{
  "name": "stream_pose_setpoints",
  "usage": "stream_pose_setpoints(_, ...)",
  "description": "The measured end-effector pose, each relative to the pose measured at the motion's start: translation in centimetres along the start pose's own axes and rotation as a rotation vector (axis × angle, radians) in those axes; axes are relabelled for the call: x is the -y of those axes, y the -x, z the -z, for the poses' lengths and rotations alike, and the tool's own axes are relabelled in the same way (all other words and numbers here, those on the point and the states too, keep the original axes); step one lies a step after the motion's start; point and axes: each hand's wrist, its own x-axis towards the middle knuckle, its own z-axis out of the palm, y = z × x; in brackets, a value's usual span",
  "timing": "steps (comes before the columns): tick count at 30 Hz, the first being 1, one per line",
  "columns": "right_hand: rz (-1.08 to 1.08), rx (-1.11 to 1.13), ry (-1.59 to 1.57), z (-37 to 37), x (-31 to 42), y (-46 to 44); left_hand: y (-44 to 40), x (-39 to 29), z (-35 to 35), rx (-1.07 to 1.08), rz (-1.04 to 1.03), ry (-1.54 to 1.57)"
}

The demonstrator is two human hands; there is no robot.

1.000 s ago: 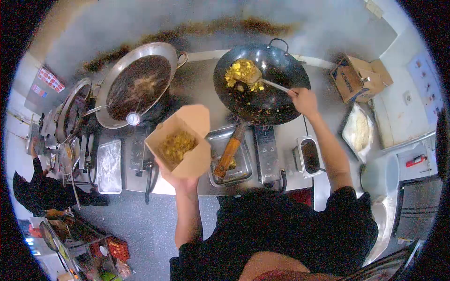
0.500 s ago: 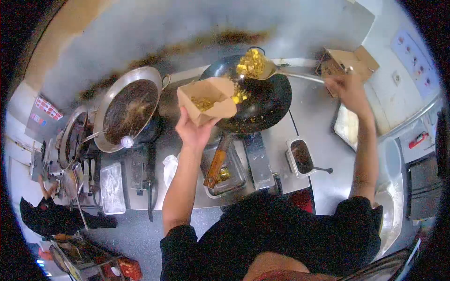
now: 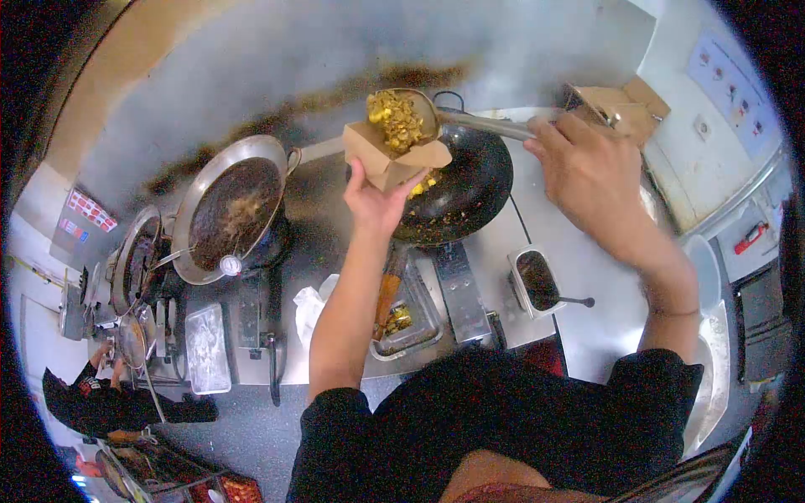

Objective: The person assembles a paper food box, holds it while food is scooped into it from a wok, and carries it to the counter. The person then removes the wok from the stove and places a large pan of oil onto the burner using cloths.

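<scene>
Takeaway box (image 3: 386,168), plain brown card with its top open, is held up across the left side of the black wok (image 3: 478,180) as viewed, and it is cupped from below by the left hand (image 3: 379,205), thumb laid against one wall, fingers spread along another. Right at its mouth, the wok ladle (image 3: 488,124) is held, heaped with yellow-and-brown cooked food (image 3: 396,121); whether rim and card touch cannot be told. The ladle's handle is gripped firmly by the right hand (image 3: 591,180), fingers curled closed around it. And the writing? Red-and-white labels (image 3: 90,210) are seen on the far left, a pale poster (image 3: 734,88) on the right wall, their print too small to be read.
</scene>
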Motion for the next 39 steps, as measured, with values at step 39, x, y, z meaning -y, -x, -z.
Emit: stream_pose_setpoints(39, -0.002, 0.552, 0.025, -16.0, -1.2, -0.5, 15.1, -9.1, -3.1, -0.245, -0.565, -0.043)
